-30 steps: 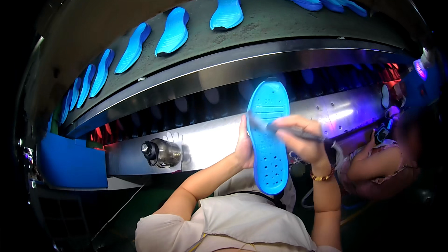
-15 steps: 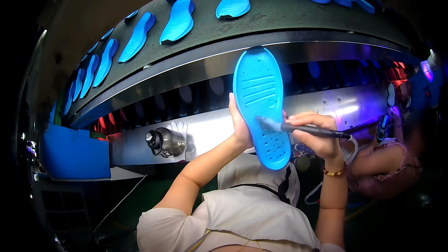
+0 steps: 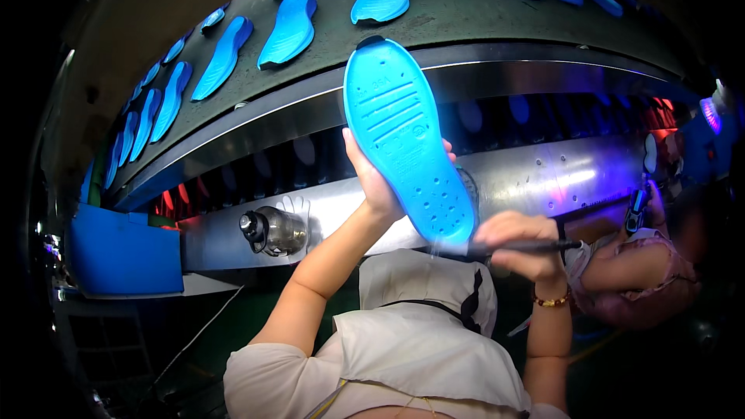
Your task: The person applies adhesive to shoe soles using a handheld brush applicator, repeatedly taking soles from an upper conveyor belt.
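A bright blue shoe sole [image 3: 403, 128] is tilted up in front of me, its grooved and dotted face toward me and a dark patch at its top end. My left hand [image 3: 374, 185] grips it from behind along the left edge, fingertips showing at the right edge. In my right hand [image 3: 521, 242], slightly blurred, is a brush [image 3: 458, 249] with a dark handle and pale bristles. The bristles are at the sole's lower end; whether they touch it I cannot tell.
Beyond a metal rail [image 3: 504, 70], several blue soles [image 3: 289, 29] lie on a dark green conveyor belt [image 3: 458, 31]. A bottle [image 3: 281, 231] stands on the metal ledge to the left, near a blue box [image 3: 128, 252]. Another person [image 3: 630, 270] sits at the right.
The sole has shifted up and left and tilted more. My brush has gone from its middle down to its lower end. The soles on the belt appear slightly farther left.
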A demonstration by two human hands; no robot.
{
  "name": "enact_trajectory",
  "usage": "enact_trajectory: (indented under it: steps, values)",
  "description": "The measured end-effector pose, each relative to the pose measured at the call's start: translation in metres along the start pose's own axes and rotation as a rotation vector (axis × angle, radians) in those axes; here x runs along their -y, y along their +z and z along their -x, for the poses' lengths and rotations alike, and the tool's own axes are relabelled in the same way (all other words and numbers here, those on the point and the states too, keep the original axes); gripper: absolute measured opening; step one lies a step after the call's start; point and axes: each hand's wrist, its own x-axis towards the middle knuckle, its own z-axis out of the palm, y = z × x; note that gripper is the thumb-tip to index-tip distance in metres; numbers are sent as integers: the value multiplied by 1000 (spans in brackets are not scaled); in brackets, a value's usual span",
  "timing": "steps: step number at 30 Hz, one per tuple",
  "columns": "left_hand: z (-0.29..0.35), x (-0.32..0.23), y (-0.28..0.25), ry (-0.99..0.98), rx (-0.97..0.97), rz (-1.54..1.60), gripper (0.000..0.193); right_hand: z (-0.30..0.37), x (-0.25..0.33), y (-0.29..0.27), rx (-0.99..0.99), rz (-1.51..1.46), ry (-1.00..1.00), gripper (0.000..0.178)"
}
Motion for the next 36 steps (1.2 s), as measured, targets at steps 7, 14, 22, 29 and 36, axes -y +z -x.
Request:
enact_trajectory:
  steps: [7, 14, 22, 29, 36]
  values:
    - [-4, -8, 8, -31, 47, -23, 100, 0, -11, -1, -6, 22, 12, 20]
    - [17, 17, 20, -138, 79, 159, 90, -1, -16, 30, -397, -611, 154, 20]
    - [19, -5, -12, -489, 311, -149, 71, -5, 18, 1, 206, 96, 53, 24]
    - [14, -8, -3, -845, 180, -290, 60, -11, 33, 4, 353, 307, 81, 20]
    - [13, -16, 1, -935, 315, -552, 66, -12, 41, -11, 383, 410, 73, 19]
